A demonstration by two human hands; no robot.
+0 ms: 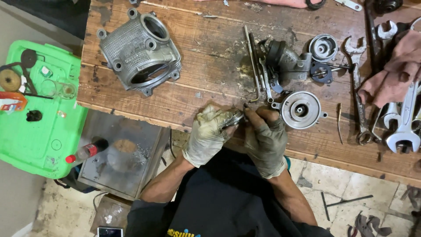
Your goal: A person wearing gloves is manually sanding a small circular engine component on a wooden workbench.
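Observation:
My left hand [209, 133], in a dirty pale glove, grips a small round metal part [234, 117] at the near edge of the wooden workbench [206, 66]. My right hand [264, 135], in a grey fingerless glove, presses its fingertips against the same part from the right. Just right of my hands lies a round metal cover [300, 109]. Beyond it sit a dark intake elbow [285, 57] and a smaller round housing [323, 47].
A large finned engine cylinder casting [139, 49] stands at the bench's left. Several spanners [403, 127] and a pink rag [394, 74] crowd the right side. A green plastic lid [41, 109] with small items sits left, a metal box [123, 153] below the bench.

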